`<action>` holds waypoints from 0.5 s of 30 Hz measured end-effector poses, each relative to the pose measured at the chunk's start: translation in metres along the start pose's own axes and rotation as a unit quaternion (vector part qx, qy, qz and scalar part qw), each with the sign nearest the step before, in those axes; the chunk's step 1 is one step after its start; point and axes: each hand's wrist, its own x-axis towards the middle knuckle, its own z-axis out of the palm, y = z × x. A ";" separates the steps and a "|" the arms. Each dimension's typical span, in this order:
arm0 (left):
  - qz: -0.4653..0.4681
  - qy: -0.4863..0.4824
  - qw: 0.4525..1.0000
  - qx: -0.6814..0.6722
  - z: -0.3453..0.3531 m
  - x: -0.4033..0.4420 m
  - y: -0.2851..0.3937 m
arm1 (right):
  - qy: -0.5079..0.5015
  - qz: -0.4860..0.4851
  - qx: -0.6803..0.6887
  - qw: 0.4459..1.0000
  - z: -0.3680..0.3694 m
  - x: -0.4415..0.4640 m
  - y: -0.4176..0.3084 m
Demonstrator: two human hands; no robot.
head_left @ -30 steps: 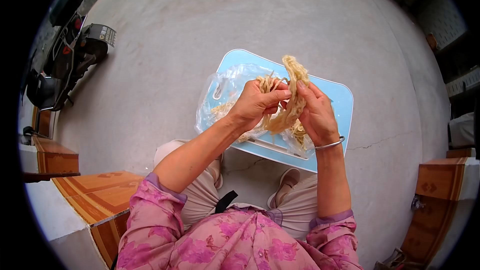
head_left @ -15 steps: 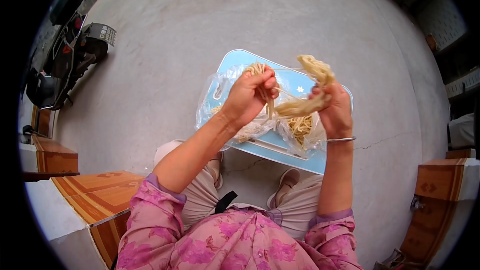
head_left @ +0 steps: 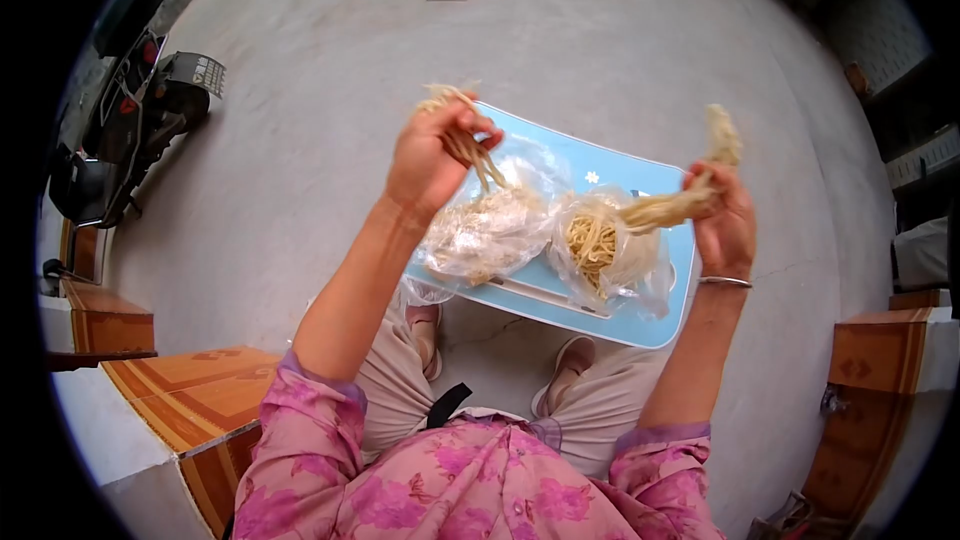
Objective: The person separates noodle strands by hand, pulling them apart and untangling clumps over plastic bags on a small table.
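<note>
My left hand (head_left: pixel 437 155) is closed round a small bunch of noodles (head_left: pixel 477 157) whose ends hang below the fingers, above the left part of the table. A larger hank of pale noodles (head_left: pixel 668 209) is gripped in my right hand (head_left: pixel 722 215), sticking out above the fist and drooping to the left. Underneath are two clear plastic bags on a light blue folding table (head_left: pixel 640 331). The left bag (head_left: pixel 485 230) is spread out with pale contents blurred by the plastic. In the right bag (head_left: pixel 640 275), yellowish noodles (head_left: pixel 592 245) show through the opening.
A parked motor scooter (head_left: pixel 130 130) stands at the far left on the concrete floor (head_left: pixel 330 90). Brown tiled ledges (head_left: pixel 190 390) flank me on both sides. My feet are below the table's near edge.
My hands have moved apart, the left one left and up, the right one to the right. The strands that stretched between them have separated into two bunches.
</note>
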 end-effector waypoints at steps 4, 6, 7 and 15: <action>-0.109 -0.082 0.988 0.078 0.013 -0.008 -0.033 | -0.094 0.069 -0.040 0.992 0.042 -0.016 0.034; -0.137 -0.060 0.984 0.095 0.019 -0.014 -0.043 | -0.099 0.092 -0.071 0.988 0.051 -0.020 0.045; -0.139 -0.065 0.982 0.110 0.020 -0.016 -0.045 | -0.099 0.103 -0.079 0.987 0.055 -0.022 0.050; -0.144 -0.047 0.971 0.186 0.021 -0.022 -0.051 | -0.136 0.135 -0.117 0.975 0.063 -0.026 0.071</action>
